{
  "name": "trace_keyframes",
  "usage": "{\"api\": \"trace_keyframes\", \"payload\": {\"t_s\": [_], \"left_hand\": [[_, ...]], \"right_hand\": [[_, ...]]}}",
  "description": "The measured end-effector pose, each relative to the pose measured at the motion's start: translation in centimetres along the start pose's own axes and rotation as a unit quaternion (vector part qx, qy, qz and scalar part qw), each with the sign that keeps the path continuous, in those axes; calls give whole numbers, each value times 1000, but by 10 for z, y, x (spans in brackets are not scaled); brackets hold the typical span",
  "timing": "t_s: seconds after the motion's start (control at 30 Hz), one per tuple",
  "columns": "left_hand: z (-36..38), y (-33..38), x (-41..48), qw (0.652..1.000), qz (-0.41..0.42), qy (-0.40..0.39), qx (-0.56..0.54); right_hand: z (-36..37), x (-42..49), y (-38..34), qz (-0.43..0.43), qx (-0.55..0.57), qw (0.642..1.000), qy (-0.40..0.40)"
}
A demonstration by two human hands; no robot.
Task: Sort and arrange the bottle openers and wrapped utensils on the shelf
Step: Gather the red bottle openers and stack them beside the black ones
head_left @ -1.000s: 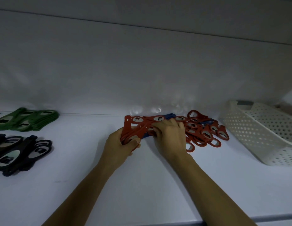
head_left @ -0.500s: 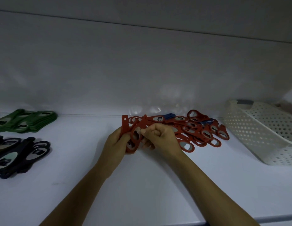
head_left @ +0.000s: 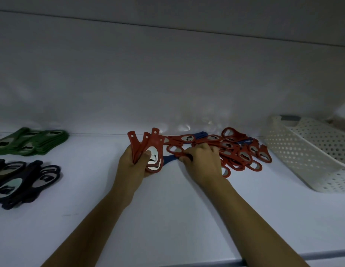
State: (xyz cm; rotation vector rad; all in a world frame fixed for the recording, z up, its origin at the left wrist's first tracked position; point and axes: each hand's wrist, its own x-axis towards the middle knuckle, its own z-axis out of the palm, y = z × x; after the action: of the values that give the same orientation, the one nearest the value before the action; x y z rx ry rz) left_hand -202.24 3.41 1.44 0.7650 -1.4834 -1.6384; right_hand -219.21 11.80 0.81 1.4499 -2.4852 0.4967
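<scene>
**On the shelf (head_left: 167, 218): gathering reds**

A fanned red stack (head_left: 152, 151) is gripped by the left hand (head_left: 132, 164). One red opener (head_left: 177, 151) at the loose pile (head_left: 242, 153) edge is pinched by the right hand (head_left: 202, 162). Handles should be squared before adding; the blue opener (head_left: 168, 158) is to be left out

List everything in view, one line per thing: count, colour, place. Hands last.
held red openers: a few, red, fanned upright in the left hand.
loose red openers: many, red, heap mid-shelf, right of centre.
blue openers: at least two, blue, mixed into that heap.
green openers: a stack, green, back left.
dark openers: several, black or navy, front left.
basket: one, white, perforated, far right.
shelf: one, white, under everything.
left hand: grips the held red openers.
right hand: fingers curled on the loose red openers.
</scene>
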Motion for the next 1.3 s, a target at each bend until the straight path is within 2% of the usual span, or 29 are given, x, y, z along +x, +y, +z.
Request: {"api": "trace_keyframes", "payload": {"t_s": [0.1,0.17,0.2,0.27,0.3,0.37,0.4,0.43,0.5,0.6,0.67,0.73,0.8,0.87,0.97,1.07,1.1,1.23,1.3], "left_hand": [[-1,2,0,1000,-5,-6,-14],[-1,3,0,1000,-6,-9,-25],[-1,4,-1,999,-10,-7,-32],[-1,3,-1,999,-13,-3,-37],[0,3,0,999,-11,-1,-36],[0,3,0,999,2,-6,-41],[-1,4,-1,999,9,-12,-45],[-1,4,-2,999,14,-25,-47],[-2,4,-3,998,26,-55,-32],[-1,2,-4,995,57,-80,35],[0,0,-4,991,73,-94,68],[3,-3,-7,981,97,-117,120],[7,-5,-12,965,121,-143,186],[11,-8,-15,953,135,-155,224],[12,-9,-15,946,153,-153,241],[12,-10,-13,934,166,-148,281],[12,-10,-13,931,159,-143,295],[16,-9,-16,931,119,-122,322],[19,-4,-20,937,108,-134,303]], "right_hand": [[-3,-1,-3,7,-1,997,79],[-7,-5,-5,23,116,983,140],[-9,-6,-8,42,232,959,157],[-13,-7,-14,91,463,871,135],[-15,-7,-17,109,543,826,104],[-17,-7,-21,113,650,751,20],[-18,-7,-23,105,673,732,-20],[-18,-8,-25,94,673,732,-47],[-15,-10,-30,74,640,763,-55],[-12,-12,-36,87,587,805,3],[-13,-14,-39,83,586,806,17],[-14,-17,-46,45,605,794,-39],[-12,-21,-54,-2,594,801,-74],[-9,-24,-57,-25,579,813,-60],[-8,-24,-56,-44,597,800,-35],[-9,-22,-59,-16,610,790,-56],[-9,-22,-61,-8,604,794,-69],[-13,-21,-65,-25,515,855,-66],[-16,-20,-66,-12,509,858,-66]]}}
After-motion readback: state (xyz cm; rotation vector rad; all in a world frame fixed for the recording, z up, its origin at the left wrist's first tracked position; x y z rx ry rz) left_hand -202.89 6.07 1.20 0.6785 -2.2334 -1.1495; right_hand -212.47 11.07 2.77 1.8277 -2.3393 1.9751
